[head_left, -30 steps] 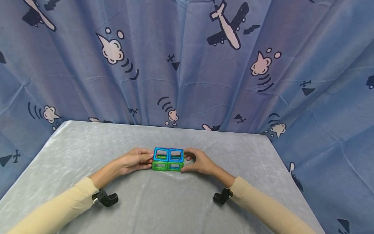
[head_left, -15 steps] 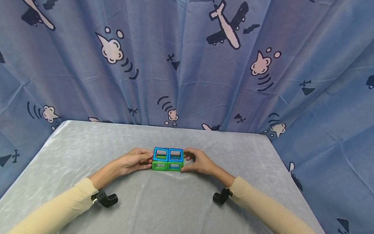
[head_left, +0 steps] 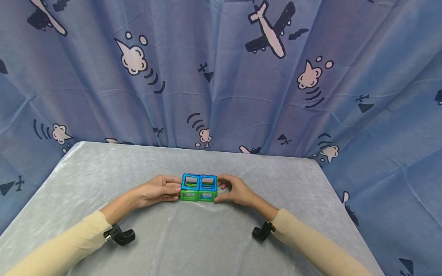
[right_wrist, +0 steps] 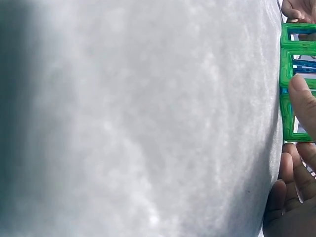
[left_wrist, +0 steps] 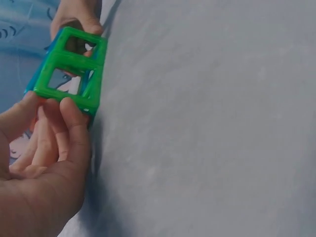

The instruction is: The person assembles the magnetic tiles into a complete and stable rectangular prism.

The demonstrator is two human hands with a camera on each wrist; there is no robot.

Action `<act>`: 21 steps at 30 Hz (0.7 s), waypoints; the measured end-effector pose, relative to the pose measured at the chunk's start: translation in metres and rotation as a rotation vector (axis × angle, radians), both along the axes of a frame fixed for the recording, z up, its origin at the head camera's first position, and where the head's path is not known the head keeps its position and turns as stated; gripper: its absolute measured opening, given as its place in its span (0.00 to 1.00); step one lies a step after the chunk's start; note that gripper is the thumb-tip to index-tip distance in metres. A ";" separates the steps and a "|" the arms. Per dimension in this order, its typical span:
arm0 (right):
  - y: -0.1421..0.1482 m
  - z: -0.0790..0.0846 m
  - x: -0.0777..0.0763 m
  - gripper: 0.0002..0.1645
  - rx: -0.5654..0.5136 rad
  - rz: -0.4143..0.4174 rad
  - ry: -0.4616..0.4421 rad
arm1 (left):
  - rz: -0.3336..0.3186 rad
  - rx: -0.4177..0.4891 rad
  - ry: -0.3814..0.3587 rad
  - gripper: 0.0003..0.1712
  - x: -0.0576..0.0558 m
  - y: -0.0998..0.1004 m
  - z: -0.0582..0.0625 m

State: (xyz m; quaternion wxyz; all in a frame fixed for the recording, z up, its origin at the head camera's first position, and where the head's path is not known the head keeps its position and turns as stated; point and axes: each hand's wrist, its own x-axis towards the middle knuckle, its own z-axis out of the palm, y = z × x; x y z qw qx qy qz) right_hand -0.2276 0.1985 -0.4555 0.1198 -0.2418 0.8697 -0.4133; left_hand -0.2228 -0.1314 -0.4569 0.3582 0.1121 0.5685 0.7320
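Observation:
A two-cube block of magnetic tiles, blue squares on top and green squares in front, sits on the cloth between both hands. My left hand grips its left end, thumb and fingertips on the edges. In the left wrist view a bit of red tile shows behind the fingers, mostly hidden. My right hand holds the right end, thumb at the front and the other fingers curled behind. The right wrist view shows the right thumb across a green tile frame.
A grey cloth-covered table lies under the block. A blue curtain with airplane prints hangs behind the far edge. Dark wrist devices hang below both wrists.
My left wrist has shifted slightly to the left, and its thumb and fingers have moved a little on the block's left end. The block and right hand look the same.

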 end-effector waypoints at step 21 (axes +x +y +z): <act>0.002 0.001 0.001 0.38 -0.011 0.015 0.028 | 0.098 -0.126 -0.053 0.14 -0.002 0.012 0.004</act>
